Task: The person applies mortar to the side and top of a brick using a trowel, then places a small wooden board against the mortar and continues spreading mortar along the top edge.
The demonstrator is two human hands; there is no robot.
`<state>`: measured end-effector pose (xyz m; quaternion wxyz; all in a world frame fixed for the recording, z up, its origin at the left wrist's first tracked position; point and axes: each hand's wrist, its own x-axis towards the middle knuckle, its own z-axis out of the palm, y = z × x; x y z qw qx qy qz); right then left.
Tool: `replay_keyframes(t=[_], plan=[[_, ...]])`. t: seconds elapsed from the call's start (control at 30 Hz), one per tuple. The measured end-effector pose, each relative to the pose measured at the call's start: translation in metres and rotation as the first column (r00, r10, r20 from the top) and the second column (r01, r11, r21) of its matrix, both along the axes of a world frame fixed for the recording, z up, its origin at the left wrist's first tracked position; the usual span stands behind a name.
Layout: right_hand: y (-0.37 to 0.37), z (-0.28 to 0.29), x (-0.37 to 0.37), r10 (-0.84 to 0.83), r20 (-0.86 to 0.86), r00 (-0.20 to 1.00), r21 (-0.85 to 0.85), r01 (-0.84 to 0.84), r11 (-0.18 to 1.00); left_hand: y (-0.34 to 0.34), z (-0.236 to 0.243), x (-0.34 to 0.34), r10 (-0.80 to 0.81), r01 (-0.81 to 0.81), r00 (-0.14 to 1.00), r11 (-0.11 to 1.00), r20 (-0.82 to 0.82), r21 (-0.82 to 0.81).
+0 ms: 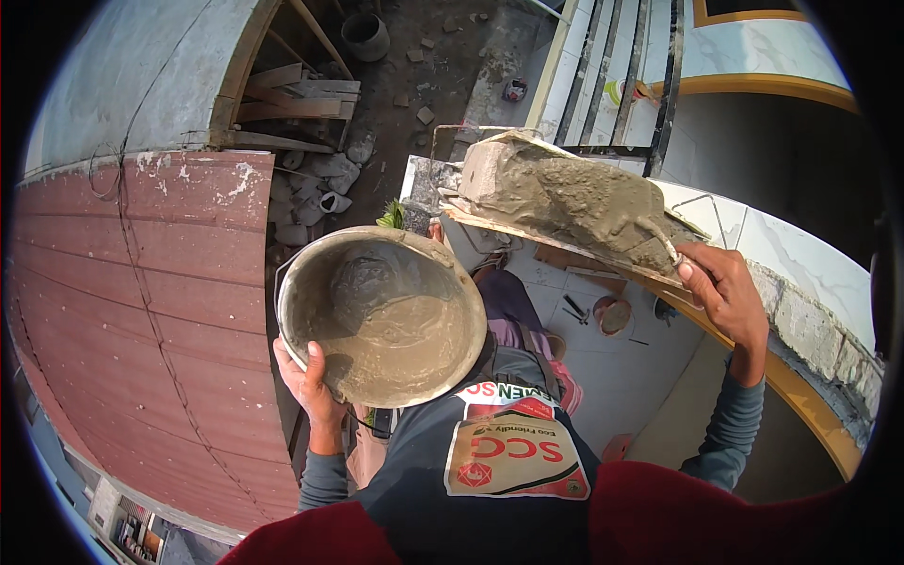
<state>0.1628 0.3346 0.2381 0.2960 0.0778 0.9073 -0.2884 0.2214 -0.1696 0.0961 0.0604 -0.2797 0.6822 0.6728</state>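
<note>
My left hand grips the near-left rim of a round bucket, its thumb over the edge. The bucket tilts toward me, with wet grey mortar inside. At the right end of a narrow wooden form, my right hand is closed around what looks like a trowel. Only its curved, mortar-caked neck shows; its blade is hidden. Wet mortar fills most of the form. A pale block stands at the form's left end.
A rusty red metal roof lies at left. Far below are lumber, sacks and a grey bucket. Dark metal bars stand beyond the form. Bent wire sticks up near my right hand. A small mortar pail sits on the tiles below.
</note>
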Motion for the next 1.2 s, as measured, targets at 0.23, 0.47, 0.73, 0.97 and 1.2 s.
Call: replay_keyframes(t=[0.23,0.47,0.73,0.97,1.2], plan=[[-0.021,0.0,0.008,0.224,-0.244,0.943,0.262,-0.158,0.952,-0.002,0.0,0.004,-0.009,0.01,1.0,0.998,0.028,-0.056],[-0.037,-0.015,0.028,0.345,-0.462,0.817,0.406,-0.151,0.901,-0.002,0.002,0.002,-0.013,0.014,1.0,0.998,0.011,-0.065],[-0.044,-0.011,0.03,0.373,-0.495,0.785,0.449,-0.136,0.883,0.003,0.008,-0.001,0.02,-0.019,1.0,0.999,0.022,-0.031],[-0.053,-0.02,0.034,0.386,-0.491,0.781,0.474,-0.133,0.871,-0.001,0.005,0.0,0.009,-0.009,1.0,0.999,0.0,-0.032],[-0.058,-0.019,0.034,0.409,-0.488,0.771,0.46,-0.171,0.872,-0.005,0.001,0.001,-0.003,0.002,1.0,0.999,-0.016,-0.048]])
